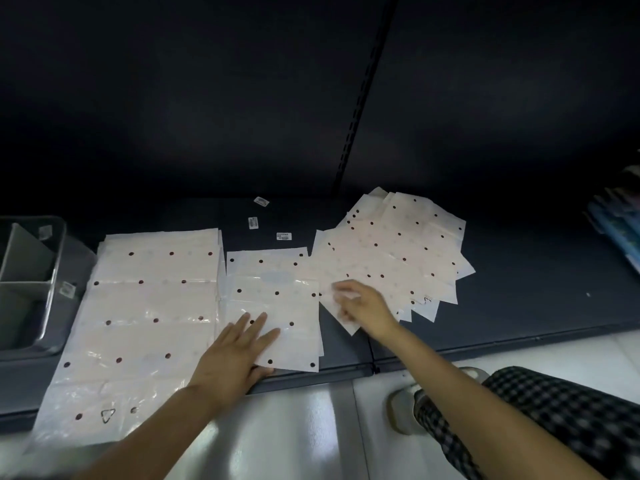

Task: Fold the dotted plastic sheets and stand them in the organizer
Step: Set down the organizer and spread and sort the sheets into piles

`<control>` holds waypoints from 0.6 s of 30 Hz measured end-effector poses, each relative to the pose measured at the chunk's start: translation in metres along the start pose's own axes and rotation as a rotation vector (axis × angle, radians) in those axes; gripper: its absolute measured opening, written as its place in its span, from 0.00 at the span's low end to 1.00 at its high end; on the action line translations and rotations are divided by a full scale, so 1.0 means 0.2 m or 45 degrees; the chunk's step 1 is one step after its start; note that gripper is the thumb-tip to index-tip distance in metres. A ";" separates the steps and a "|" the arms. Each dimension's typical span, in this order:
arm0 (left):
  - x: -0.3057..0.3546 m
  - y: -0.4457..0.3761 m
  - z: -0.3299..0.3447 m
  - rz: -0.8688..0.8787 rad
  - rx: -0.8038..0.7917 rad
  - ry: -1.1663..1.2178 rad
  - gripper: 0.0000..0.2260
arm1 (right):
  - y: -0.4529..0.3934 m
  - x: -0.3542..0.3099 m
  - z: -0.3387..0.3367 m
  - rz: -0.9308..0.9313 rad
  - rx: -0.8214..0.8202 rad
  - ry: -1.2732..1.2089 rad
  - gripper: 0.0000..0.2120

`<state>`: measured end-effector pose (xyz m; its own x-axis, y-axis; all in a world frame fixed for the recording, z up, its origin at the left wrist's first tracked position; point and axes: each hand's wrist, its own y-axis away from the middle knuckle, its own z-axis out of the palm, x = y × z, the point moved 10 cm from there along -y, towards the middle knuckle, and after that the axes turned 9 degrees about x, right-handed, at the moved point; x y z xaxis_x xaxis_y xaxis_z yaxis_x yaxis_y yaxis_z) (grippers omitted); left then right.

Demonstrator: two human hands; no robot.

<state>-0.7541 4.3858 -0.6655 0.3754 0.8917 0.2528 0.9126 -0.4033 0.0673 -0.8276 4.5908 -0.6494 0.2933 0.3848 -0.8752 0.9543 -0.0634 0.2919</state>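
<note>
A long unfolded dotted plastic sheet (pixel 138 327) lies at the left on the dark shelf. A smaller folded dotted sheet (pixel 277 282) lies in the middle, and my left hand (pixel 235 355) rests flat on its near left corner, fingers spread. A fanned pile of folded dotted sheets (pixel 398 251) sits to the right. My right hand (pixel 360 306) is over the pile's near left edge, blurred, its fingers curled at a sheet's corner. The grey organizer (pixel 52 268) with dividers stands at the far left edge.
Three small white labels (pixel 284 236) lie on the shelf (pixel 519 299) behind the middle sheet. Blue packaged goods (pixel 620 230) are at the far right. Below the shelf edge is a pale floor, with a checked trouser leg (pixel 554 420) and a shoe.
</note>
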 end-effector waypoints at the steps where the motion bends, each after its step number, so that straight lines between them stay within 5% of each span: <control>1: 0.00 0.00 -0.03 -0.012 0.036 0.042 0.24 | -0.02 0.00 -0.07 -0.019 0.081 0.073 0.14; 4: 0.04 -0.02 -0.18 0.031 0.250 0.141 0.22 | -0.04 -0.02 -0.07 -0.129 0.059 0.350 0.16; 8: 0.10 -0.04 -0.36 0.189 0.445 0.361 0.11 | 0.04 -0.21 0.18 -0.353 -0.227 0.367 0.23; 14: 0.13 -0.12 -0.49 0.368 0.119 0.575 0.04 | 0.15 -0.45 0.49 -0.374 -0.763 0.264 0.25; 16: 0.11 -0.11 -0.43 0.364 0.033 0.405 0.06 | 0.14 -0.38 0.54 -0.419 -0.752 0.463 0.26; 18: 0.08 -0.04 -0.24 0.315 -0.211 0.291 0.11 | 0.06 -0.27 0.46 -0.460 -0.504 0.649 0.27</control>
<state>-0.7643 4.3933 -0.6155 0.5181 0.7020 0.4887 0.7534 -0.6450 0.1280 -0.8262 4.4840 -0.6344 -0.1900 0.7046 -0.6837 0.8661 0.4483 0.2213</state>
